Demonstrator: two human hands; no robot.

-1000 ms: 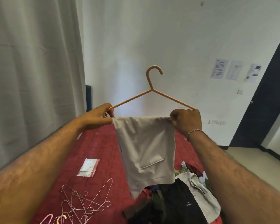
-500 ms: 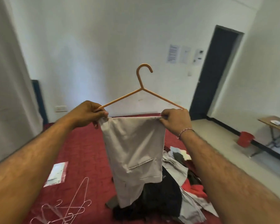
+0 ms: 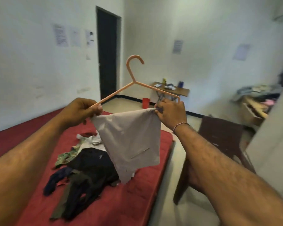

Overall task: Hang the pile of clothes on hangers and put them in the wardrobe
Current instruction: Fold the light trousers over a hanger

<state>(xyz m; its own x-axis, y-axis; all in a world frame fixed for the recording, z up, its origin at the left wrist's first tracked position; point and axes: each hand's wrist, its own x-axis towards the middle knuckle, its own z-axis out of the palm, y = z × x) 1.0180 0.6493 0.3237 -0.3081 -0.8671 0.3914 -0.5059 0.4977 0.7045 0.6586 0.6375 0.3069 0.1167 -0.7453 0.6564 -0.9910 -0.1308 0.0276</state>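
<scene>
Up in front of the head camera, both hands hold an orange hanger level in the air, hook upward. The left hand pinches the hanger's left end together with one corner of a pair of beige trousers; the right hand has its fingers curled round the right end and the other corner. The trousers are folded over the lower bar and hang down in front of the bed, above the pile of clothes that still waits on the red cover.

What could go wrong from here, I judge, is a slide — the cloth is smooth, it hangs lopsided with one long point at the bottom, and once either pinch loosens on the way to the wardrobe it could slip off the bar onto the pile.

Round about: a dark door in the far wall, a small table with a red bucket beside it, and a dark chair close by the bed's right side — the thing most likely to stand in the way. No wardrobe can be told for sure here.
</scene>
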